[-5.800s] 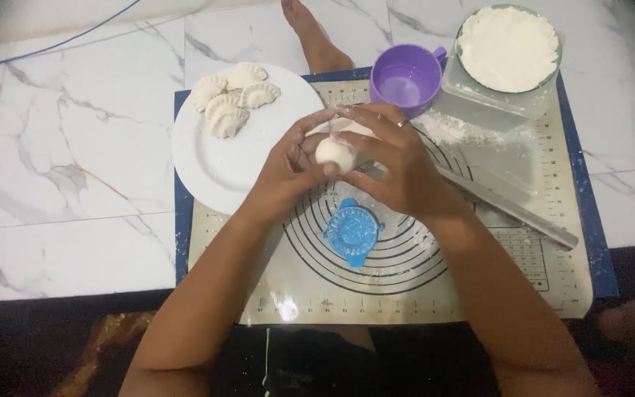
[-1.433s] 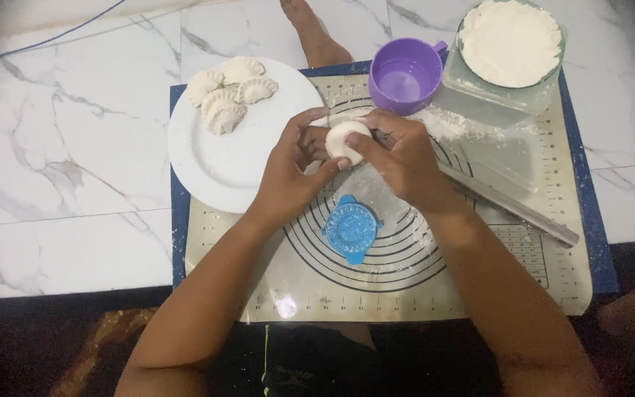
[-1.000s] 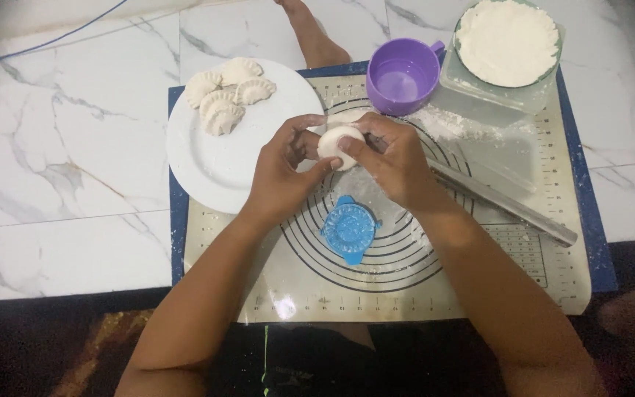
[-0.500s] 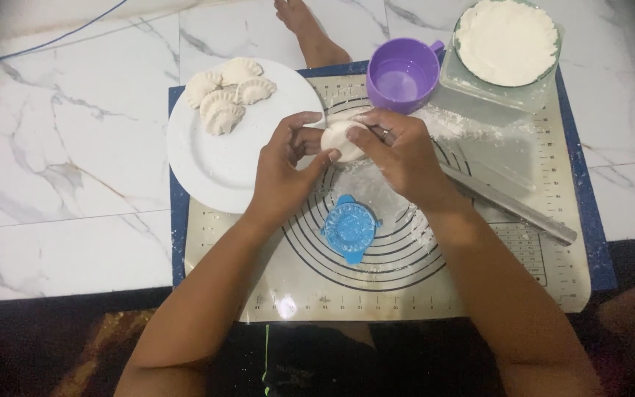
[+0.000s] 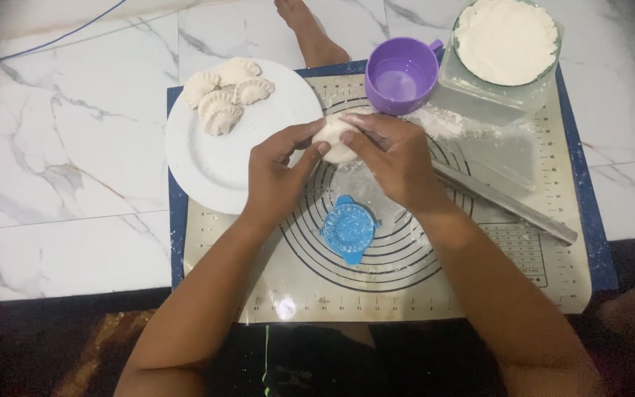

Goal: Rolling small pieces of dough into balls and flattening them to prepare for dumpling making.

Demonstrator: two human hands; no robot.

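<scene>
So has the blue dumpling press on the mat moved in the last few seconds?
No. The blue dumpling press lies at the same spot among the mat's printed rings as before, below both hands.

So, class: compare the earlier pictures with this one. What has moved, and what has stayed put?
Both hands, left hand and right hand, carried the dough piece a little up the mat, toward the purple cup, gripping it throughout. The blue press, plate, finished dumplings, rolling pin and flour container stayed put.
</scene>
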